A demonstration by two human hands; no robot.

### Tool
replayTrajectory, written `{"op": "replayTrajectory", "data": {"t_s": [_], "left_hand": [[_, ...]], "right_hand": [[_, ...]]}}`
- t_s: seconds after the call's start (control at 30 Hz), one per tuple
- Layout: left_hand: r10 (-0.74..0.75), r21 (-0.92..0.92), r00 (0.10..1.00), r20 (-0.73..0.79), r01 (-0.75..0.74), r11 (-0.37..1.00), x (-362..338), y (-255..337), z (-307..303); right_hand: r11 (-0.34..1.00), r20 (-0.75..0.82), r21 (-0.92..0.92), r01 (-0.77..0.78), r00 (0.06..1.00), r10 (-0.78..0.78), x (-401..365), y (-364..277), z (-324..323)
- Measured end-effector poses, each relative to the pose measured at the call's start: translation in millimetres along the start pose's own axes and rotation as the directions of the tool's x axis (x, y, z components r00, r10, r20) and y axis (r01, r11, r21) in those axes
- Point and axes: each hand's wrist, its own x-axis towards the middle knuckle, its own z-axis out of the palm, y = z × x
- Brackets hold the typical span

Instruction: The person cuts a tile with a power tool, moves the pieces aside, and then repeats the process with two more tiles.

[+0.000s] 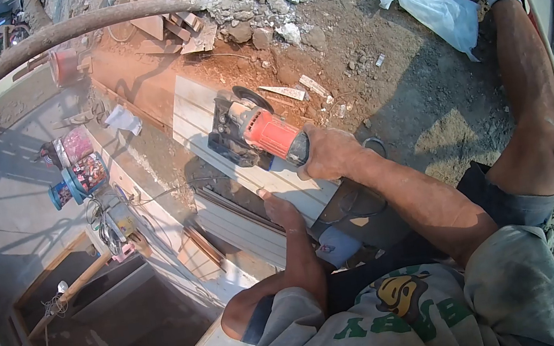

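Right hand (333, 152) gripping saw (263, 130) toward 10 o'clock, best kept flat; left hand (283, 211) at board (286, 187), grip unclear.

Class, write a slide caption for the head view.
Right hand grips a red power tool on a pale board; left hand at the edge.

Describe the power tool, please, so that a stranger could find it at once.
Near the centre lies a long pale board. On it rests the power tool, gripped at the rear by the right hand. Its bright orange-red body sets it apart from that pale board.
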Motion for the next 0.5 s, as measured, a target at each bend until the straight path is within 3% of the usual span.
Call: {"op": "replayTrajectory", "data": {"t_s": [0.13,0.37,0.5], "left_hand": [[0.068,-0.015,0.998,0.007,-0.067,0.998,-1,4,-2],[0.042,-0.083,0.999,-0.028,-0.044,0.996,-10,20,1],[0.114,0.034,0.992,-0.052,-0.112,0.993,-9,21,1]], "right_hand": [[1.000,-0.004,0.004,-0.013,1.000,0.013,12,-10,-4],[1.000,0.033,-0.013,-0.001,0.999,0.002,32,-30,-12],[1.000,0.004,-0.024,0.014,1.000,-0.014,52,-40,-9]]}}
